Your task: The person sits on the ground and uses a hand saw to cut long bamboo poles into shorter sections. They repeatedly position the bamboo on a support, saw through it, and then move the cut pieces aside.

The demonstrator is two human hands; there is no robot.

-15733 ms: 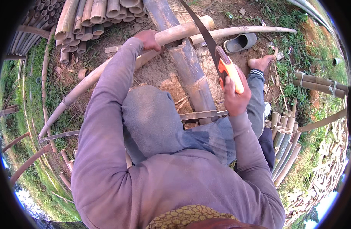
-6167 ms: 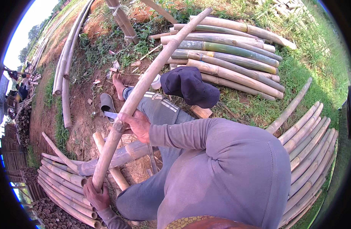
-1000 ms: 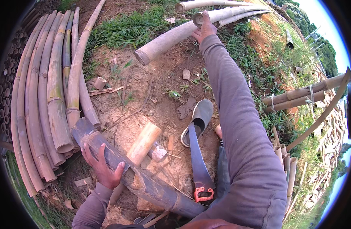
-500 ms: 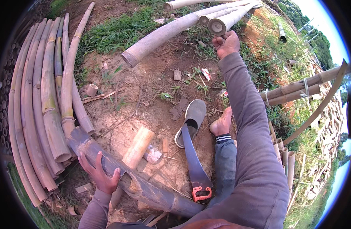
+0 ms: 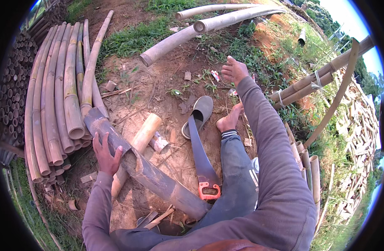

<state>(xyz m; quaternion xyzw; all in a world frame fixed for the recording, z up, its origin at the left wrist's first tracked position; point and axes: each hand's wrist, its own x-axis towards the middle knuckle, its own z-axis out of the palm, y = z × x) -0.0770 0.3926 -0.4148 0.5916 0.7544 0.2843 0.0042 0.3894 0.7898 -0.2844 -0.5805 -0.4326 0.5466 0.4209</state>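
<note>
My left hand (image 5: 107,157) lies with fingers spread on a dark, thick bamboo piece (image 5: 158,178), which slants from the stacked poles down to my legs. Its upper wall looks split or cut away near my thumb. My right hand (image 5: 235,71) is stretched forward above the ground with its fingers apart, holding nothing. Beyond it lie long pale bamboo poles (image 5: 233,20), apart from the hand. A hand saw (image 5: 199,150) with an orange handle rests beside my leg, its blade tip on a grey slip-on shoe (image 5: 204,108). A pale peeled bamboo length (image 5: 146,130) sits under the dark piece.
A stack of long bamboo poles (image 5: 60,108) fills the left side, with cut ends (image 5: 12,100) piled behind. Two bamboo poles bound with ties (image 5: 302,90) slant at the right, crossed by a curved strip (image 5: 340,98). My bare foot (image 5: 229,119) is near the shoe.
My right hand has let go of a pale pole's end and drawn back with fingers opened. That pole now lies further left, across the others. My view has shifted; my left hand stays on the dark bamboo.
</note>
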